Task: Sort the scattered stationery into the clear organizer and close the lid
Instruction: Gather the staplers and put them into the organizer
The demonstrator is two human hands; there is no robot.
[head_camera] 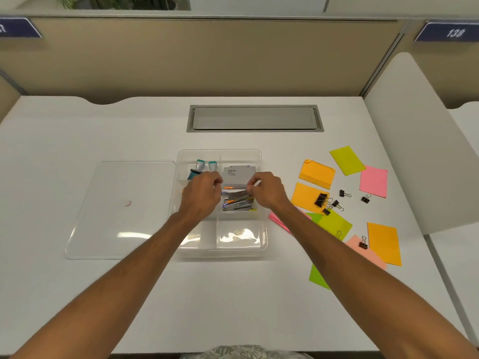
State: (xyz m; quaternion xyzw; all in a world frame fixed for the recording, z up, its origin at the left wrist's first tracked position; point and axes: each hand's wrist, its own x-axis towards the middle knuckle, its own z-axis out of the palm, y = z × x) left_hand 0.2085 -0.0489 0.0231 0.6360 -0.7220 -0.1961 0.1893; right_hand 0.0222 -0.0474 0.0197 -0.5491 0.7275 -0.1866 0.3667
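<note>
The clear organizer sits at the table's centre, its lid lying flat to its left. Its back compartments hold teal-capped items and a white staple box. The middle compartment holds stacked metal staplers. My left hand and my right hand are both over that compartment, fingers pinched on the two ends of the top stapler. Orange, yellow-green and pink sticky notes and several black binder clips lie scattered to the right of the organizer.
A grey cable hatch is set into the table behind the organizer. A beige partition closes the back and a white divider stands on the right. The organizer's front compartments hold nothing.
</note>
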